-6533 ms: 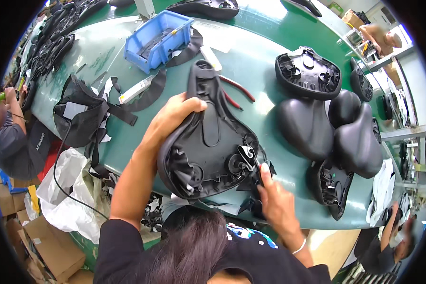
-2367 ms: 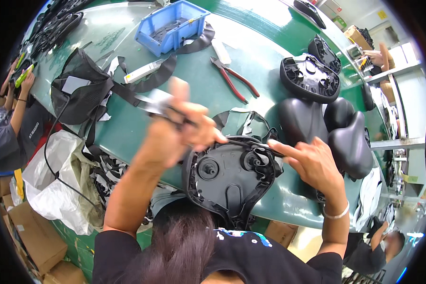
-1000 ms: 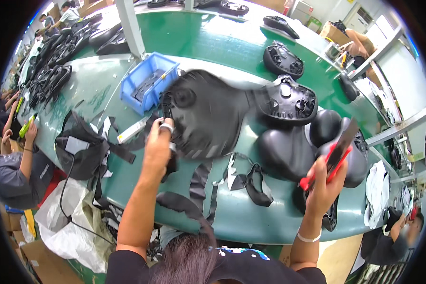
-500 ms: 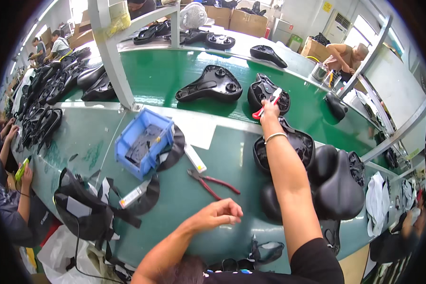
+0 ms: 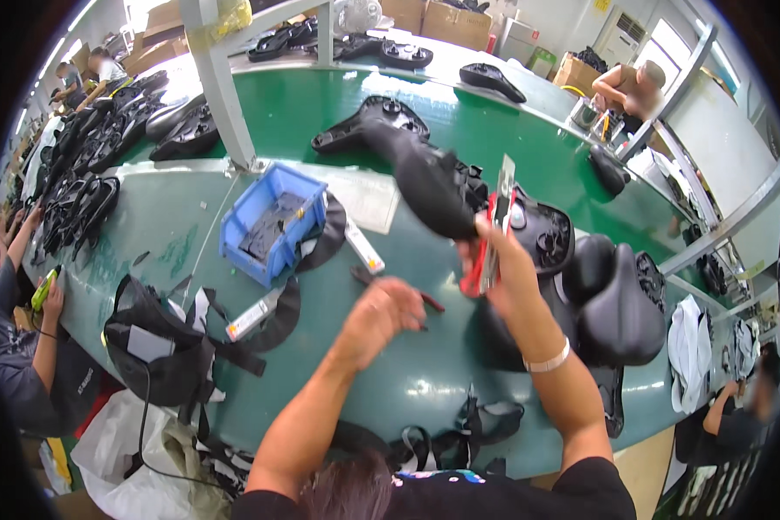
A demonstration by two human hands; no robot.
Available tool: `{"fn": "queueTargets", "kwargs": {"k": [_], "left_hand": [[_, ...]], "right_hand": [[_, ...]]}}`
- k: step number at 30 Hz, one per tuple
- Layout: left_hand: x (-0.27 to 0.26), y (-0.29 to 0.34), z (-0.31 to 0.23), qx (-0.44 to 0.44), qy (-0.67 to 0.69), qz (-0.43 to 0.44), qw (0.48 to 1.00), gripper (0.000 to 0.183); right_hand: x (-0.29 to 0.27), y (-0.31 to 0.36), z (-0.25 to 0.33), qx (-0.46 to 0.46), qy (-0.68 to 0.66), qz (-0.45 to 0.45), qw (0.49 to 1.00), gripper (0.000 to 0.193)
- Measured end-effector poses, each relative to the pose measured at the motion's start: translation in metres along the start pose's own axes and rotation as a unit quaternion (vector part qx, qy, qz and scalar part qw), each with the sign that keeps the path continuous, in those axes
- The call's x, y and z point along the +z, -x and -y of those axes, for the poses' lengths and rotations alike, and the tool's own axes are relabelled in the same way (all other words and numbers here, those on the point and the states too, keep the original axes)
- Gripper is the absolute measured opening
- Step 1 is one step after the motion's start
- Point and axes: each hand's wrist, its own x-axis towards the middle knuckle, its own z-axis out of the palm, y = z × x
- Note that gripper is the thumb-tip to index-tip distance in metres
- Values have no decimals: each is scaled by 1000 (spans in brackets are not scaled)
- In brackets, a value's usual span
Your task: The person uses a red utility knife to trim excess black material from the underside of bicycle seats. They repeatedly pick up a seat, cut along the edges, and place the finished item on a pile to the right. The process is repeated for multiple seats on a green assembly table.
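My right hand is closed on a red-handled utility knife whose blade points up and away. That same hand also grips the end of a black bicycle saddle, tilted and lifted above the bench, slightly blurred. My left hand hovers to the left with loosely bent fingers and nothing visible in it. It partly covers the red-handled pliers on the bench. More saddles rest beside my right forearm: one with its hollow underside up and one showing its smooth padded top.
A blue bin of dark flat pieces stands left of centre, with small white boxes nearby. Beyond the bench, a green conveyor carries saddles. Grey metal posts rise from its edge. A black bag-like item lies left. Other people work around.
My right hand has drawn back from the conveyor toward me, now with a saddle as well as the knife. The left hand has moved up over the pliers.
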Motion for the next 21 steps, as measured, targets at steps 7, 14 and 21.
{"fn": "queueTargets", "kwargs": {"k": [7,14,21], "left_hand": [[17,32,-25,-159,-147,-265,940,57],[56,48,-61,-192,-309,-210,908,51],[71,19,-63,-222,-422,-176,861,44]], "right_hand": [[-52,187,-87,123,301,80,942,36],[-95,201,-69,-241,543,76,801,53],[-81,176,-32,-290,767,163,549,54]]}}
